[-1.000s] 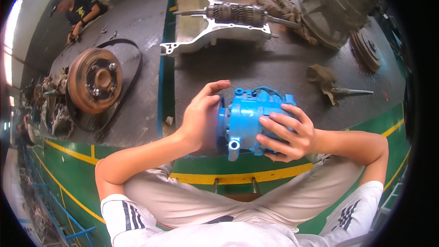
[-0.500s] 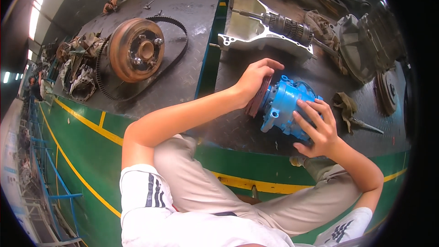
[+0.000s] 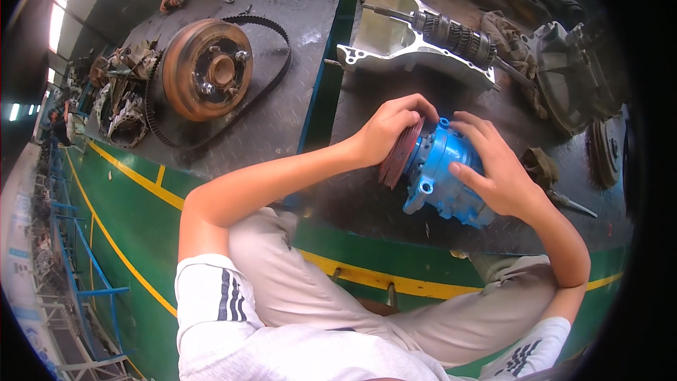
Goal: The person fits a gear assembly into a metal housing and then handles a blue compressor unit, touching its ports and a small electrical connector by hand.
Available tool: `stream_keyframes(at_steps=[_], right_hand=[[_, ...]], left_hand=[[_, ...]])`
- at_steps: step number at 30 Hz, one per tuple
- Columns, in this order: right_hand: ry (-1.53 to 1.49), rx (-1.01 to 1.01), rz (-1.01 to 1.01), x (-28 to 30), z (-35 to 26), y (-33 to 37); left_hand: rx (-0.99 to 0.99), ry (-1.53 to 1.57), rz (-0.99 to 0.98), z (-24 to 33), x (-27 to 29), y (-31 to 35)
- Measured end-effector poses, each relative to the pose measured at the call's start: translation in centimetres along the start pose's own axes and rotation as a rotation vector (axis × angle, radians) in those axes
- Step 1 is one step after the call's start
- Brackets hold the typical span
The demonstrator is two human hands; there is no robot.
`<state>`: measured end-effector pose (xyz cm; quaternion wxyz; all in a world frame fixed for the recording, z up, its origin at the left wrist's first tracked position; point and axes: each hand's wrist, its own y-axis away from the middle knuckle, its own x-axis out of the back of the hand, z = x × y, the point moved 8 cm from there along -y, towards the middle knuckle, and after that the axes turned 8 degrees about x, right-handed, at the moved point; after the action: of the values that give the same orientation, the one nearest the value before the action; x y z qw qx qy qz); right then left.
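A blue air-conditioning compressor [image 3: 441, 157] lies on its side on the dark metal bench in front of me. Its grooved reddish-brown pulley [image 3: 402, 154] faces left. My left hand [image 3: 386, 129] is curled over the pulley's upper rim, with the fingertips bent toward the blue body. My right hand [image 3: 499, 169] grips the body's right side from above, thumb on the near side and fingers over the far side. That palm hides the compressor's right end.
Beyond the compressor sits an opened gearbox housing [image 3: 381, 54] with a gear shaft [image 3: 451, 37]. A rusty brake drum [image 3: 194, 74] and toothed belt [image 3: 288, 42] lie on the left bench. A rag [image 3: 541, 167] and a large casing [image 3: 564, 74] are at right. A co-worker's hands [image 3: 171, 3] show far left.
My right hand has shifted up and round the compressor's body, its fingers now over the far side. My left hand stays on the pulley, fingers curled further. The view has shifted slightly.
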<state>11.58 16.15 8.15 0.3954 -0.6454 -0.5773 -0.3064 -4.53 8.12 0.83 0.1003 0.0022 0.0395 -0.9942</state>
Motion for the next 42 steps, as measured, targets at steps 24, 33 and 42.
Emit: stream_keyframes(at_steps=[24, 33, 42], right_hand=[[-0.157, 0.031, -0.050, -0.2, 0.9, 1.6], [-0.032, -0.060, 0.083, 0.1, 3.0, 1.9], [-0.006, -0.090, 0.095, 0.0, 3.8, 2.0]], left_hand=[[-0.595, -0.491, -0.021, 2.7, -1.6, 6.0], [0.411, 0.238, 0.120, -2.5, 1.0, -2.6], [0.499, 0.369, 0.049, -3.7, 0.2, -3.3]])
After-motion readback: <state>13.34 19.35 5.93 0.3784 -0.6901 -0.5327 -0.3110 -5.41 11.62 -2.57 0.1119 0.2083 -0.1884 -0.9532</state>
